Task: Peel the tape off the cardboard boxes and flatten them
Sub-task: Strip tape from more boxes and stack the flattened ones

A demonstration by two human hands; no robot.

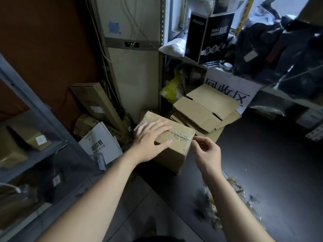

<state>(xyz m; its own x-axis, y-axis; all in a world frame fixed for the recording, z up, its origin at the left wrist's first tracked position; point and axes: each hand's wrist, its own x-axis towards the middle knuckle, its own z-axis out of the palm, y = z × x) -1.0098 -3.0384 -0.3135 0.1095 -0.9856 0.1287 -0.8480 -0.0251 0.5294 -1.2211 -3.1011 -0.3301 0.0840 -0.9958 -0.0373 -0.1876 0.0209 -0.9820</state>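
Storeroom floor: flattened stack [206, 109] piled up behind, one box [174, 151] still sealed lol
It's pinned under the flat left hand [150, 138]; tape [180, 135] seems picked at by the curled right hand [206, 151], actual grip can't be told.

One camera only, riding on the person's head, angled forward and down, close above the cardboard box [176, 151]; wide lens takes in the metal shelf [40, 109] left of it, flattened cardboard [201, 109] beyond it.
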